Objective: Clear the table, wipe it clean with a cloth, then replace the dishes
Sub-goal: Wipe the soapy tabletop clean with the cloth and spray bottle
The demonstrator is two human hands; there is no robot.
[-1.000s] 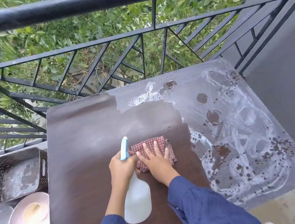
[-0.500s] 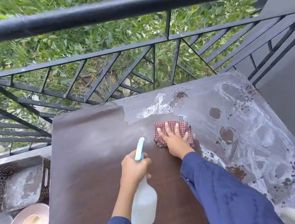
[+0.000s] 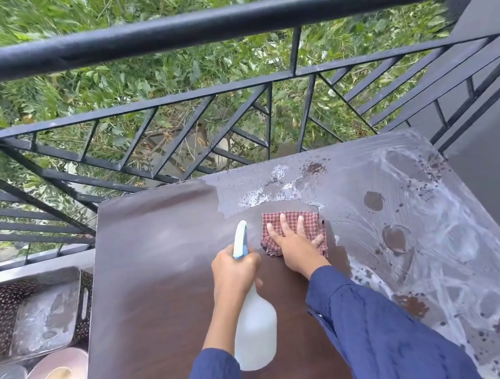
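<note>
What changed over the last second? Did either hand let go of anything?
The right hand, pressing flat, pushed the red checked cloth away from the person across the table, up to the foam patch near the railing. Nothing was taken up or let go. The left hand grips the spray bottle as before, and the table's right side stays soapy.
</note>
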